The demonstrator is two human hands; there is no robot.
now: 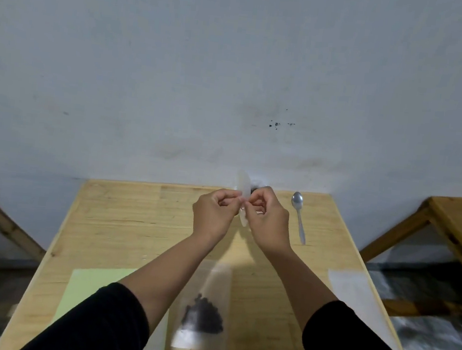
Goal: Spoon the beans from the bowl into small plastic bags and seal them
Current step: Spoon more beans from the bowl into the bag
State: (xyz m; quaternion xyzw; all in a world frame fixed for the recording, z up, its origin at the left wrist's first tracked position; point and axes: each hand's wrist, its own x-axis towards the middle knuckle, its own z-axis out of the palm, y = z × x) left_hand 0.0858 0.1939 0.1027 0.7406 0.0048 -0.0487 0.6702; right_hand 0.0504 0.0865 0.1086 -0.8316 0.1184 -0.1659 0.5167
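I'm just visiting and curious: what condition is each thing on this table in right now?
Empty bag: held up, pinched by both hands.
Left hand: pinching the bag.
Right hand: pinching the bag.
Filled bag: lying flat, dark beans inside.
Spoon: lying unused, bowl up.
Green sheet: flat on the table.
Spare bags: lying flat.

Wooden bench (122, 220) against wall. Spoon (299, 216) lies far right; bag of beans (202, 311) near front of spoon; green paper (89, 288) left of bag; empty bags (354, 293) right of bag.

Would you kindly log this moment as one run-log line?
left hand: pinches empty bag | right hand: pinches same bag | spoon: on table | filled bag: on table
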